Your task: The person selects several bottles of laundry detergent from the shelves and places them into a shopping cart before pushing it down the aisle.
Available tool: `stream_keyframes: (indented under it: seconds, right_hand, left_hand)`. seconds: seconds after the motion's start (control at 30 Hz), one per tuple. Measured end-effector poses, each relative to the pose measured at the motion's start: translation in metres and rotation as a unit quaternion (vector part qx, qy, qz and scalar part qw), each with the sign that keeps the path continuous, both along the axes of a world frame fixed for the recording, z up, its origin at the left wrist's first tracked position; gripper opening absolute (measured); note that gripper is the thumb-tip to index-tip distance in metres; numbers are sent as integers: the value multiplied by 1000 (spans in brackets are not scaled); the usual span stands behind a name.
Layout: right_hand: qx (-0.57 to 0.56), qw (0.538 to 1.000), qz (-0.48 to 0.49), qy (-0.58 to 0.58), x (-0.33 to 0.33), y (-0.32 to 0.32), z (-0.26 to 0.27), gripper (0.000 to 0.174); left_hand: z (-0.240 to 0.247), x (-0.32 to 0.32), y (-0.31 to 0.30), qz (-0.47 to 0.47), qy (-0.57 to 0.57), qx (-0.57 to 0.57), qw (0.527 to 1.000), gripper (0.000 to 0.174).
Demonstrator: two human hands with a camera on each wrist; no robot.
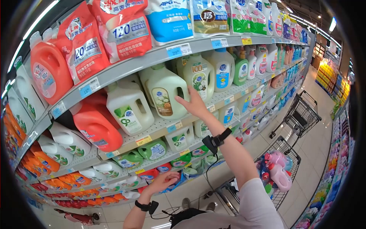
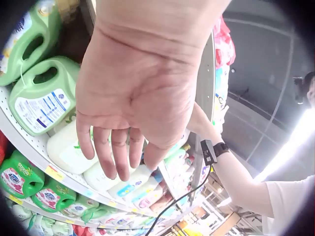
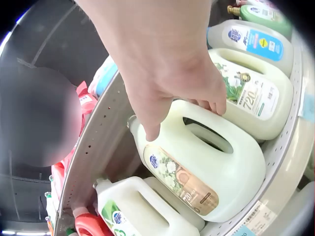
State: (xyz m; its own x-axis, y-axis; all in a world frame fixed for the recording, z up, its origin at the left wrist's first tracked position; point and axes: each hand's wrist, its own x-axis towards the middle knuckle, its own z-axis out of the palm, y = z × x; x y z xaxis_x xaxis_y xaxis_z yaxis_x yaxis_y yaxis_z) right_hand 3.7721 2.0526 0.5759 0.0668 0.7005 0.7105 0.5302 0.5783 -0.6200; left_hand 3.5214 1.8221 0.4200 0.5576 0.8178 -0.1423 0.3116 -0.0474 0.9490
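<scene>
On the middle shelf (image 1: 160,129) of a supermarket aisle stands a pale green detergent jug (image 1: 162,91), upright, its brown label facing out. The right hand (image 1: 192,103) is raised to it. The fingers (image 3: 214,101) are spread apart and lie over the top of the jug's handle, while the thumb touches its shoulder near the cap. None of them is wrapped round the handle. A white jug with a green label (image 1: 127,108) stands just beside it on one side and a taller cream bottle (image 1: 200,74) on the other.

The left hand (image 1: 164,181) hangs lower, in front of the bottom shelves. Its palm is open and its fingers (image 2: 113,157) droop loosely, slightly apart, holding nothing. Green jugs (image 2: 39,98) sit on the shelving near it.

Behind the right arm is a shopping cart (image 1: 289,160) with pink bottles (image 1: 280,177) inside.
</scene>
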Motion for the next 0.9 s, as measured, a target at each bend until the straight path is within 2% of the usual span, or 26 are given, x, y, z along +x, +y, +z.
stream_keyframes:
  seconds: [0.07, 0.1, 0.13, 0.2, 0.23, 0.27, 0.37, 0.4, 0.47, 0.53, 0.57, 0.63, 0.67, 0.7, 0.73, 0.8, 0.83, 0.87, 0.9]
  right_hand:
    - [-66, 981, 155, 101, -7, 12, 17, 76]
    - [-82, 988, 103, 82, -9, 22, 13, 75]
    - [-79, 989, 101, 77, -9, 23, 17, 75]
    - [-193, 957, 182, 115, -12, 26, 24, 60]
    - [-193, 942, 197, 193, -21, 17, 27, 50]
    - [-191, 943, 195, 191, -28, 8, 29, 50]
    - [-202, 918, 196, 279, -42, -17, 36, 37]
    - [-200, 920, 192, 277, -39, -23, 37, 37]
    - [-269, 863, 211, 371, -28, -37, 36, 37]
    - [-289, 853, 221, 374, -16, -60, 35, 38]
    - [-309, 840, 236, 379, -8, -77, 31, 39]
    - [-338, 872, 162, 316, 8, -105, 13, 40]
    - [-358, 877, 152, 280, 21, -128, 12, 42]
    - [-337, 890, 168, 255, 38, -152, 13, 53]
    - [-350, 884, 114, 288, 58, -175, 3, 53]
    - [-274, 948, 42, 158, 93, -209, -14, 65]
    - [-261, 962, -32, 79, 119, -226, -27, 70]
    - [-250, 964, -66, 67, 145, -243, -38, 66]
    - [-308, 942, -112, 77, 169, -267, -28, 69]
  left_hand:
    - [9, -13, -4, 31, -9, 0, 999, 38]
    - [6, -20, -1, 30, -9, 13, 999, 38]
    - [3, -25, 2, 27, -13, 16, 999, 38]
    - [-2, -33, 9, 59, -36, -36, 997, 38]
    - [-7, -35, 15, 60, -50, -31, 996, 37]
    - [-7, -36, 19, 58, -53, -29, 997, 37]
    - [-5, -37, 36, 46, -65, -15, 997, 35]
    - [-5, -38, 40, 44, -76, -20, 996, 34]
    - [-3, -37, 46, 32, -87, -33, 995, 33]
    - [0, -34, 53, 41, -64, -41, 996, 31]
    - [1, -30, 55, 49, -96, -58, 992, 30]
    - [-22, -33, 67, 7, -87, -35, 996, 29]
    - [-11, -26, 67, -22, -74, 1, 997, 29]
    - [-12, -22, 68, -34, -62, -17, 997, 30]
    - [-3, -15, 66, -57, -57, -26, 996, 30]
    - [-4, -4, 66, -85, -57, -55, 993, 30]
    - [-11, 2, 68, -95, -42, -60, 993, 30]
    - [-17, 5, 70, -98, -24, -62, 993, 30]
    - [-25, 12, 73, -106, -22, -69, 992, 30]
